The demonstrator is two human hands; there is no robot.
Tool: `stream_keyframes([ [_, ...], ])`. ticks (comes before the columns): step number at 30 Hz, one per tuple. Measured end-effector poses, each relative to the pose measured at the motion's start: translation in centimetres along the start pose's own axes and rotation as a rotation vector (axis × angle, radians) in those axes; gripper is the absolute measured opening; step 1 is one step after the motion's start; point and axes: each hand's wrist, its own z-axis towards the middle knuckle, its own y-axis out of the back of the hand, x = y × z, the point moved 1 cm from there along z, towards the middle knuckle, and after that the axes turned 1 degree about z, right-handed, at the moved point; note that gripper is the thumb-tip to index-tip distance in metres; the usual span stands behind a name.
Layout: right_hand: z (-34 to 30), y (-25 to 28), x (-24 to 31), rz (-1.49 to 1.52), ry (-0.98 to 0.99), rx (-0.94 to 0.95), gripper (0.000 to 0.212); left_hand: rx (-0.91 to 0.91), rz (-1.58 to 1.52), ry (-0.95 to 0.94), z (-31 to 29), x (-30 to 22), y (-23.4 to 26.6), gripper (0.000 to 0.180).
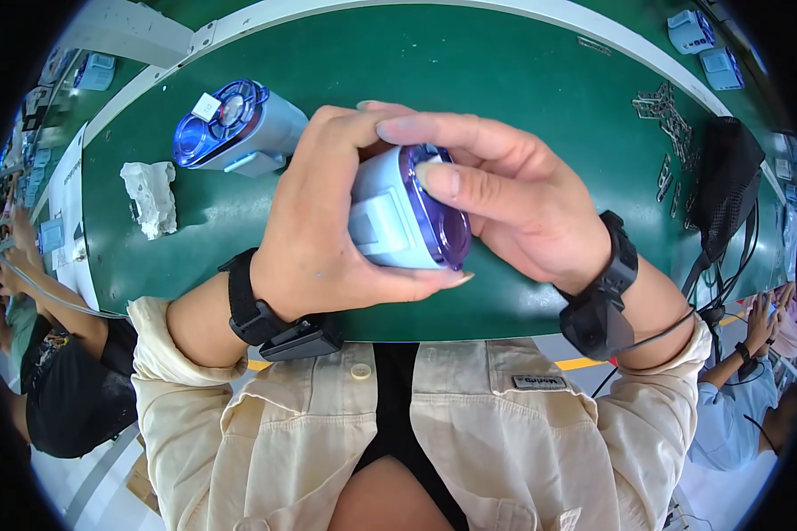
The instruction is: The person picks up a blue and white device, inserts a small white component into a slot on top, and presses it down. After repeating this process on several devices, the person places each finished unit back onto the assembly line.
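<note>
A light-blue plastic device with a glossy dark-purple end cover is held up over the green table, tilted on its side. My left hand wraps round its body, with the thumb along the lower edge. On the cover side, my right hand pinches the upper part, its thumb pressed on the purple cover and its index finger over the top. What lies under those fingertips is hidden. A second light-blue device with a clear blue cover and a small white tag lies beyond my left hand.
Crumpled white material lies at the left of the green table. At the right are several small metal clips and a black mesh pouch with cables. More devices stand past the far right edge. Other people sit at both sides.
</note>
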Motion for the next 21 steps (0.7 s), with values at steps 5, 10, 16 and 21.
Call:
stream_keyframes([
  [5,-0.4,-0.8,0.2,-0.177,0.199,0.118,0.034,-0.074,0.129,-0.145,0.2,-0.9,0.5,0.083],
  [10,-0.8,-0.8,1.3,-0.236,0.234,0.160,0.033,-0.135,-0.094,-0.181,-0.4,-0.4,0.2,0.080],
  [16,-1.0,-1.8,0.5,-0.342,0.285,0.032,0.032,-0.055,-0.278,-0.136,-0.4,0.0,-0.6,0.082],
  [21,-0.9,-2.3,-0.9,-0.358,0.263,-0.072,0.035,-0.061,-0.260,-0.070,0.1,-0.4,-0.7,0.083],
])
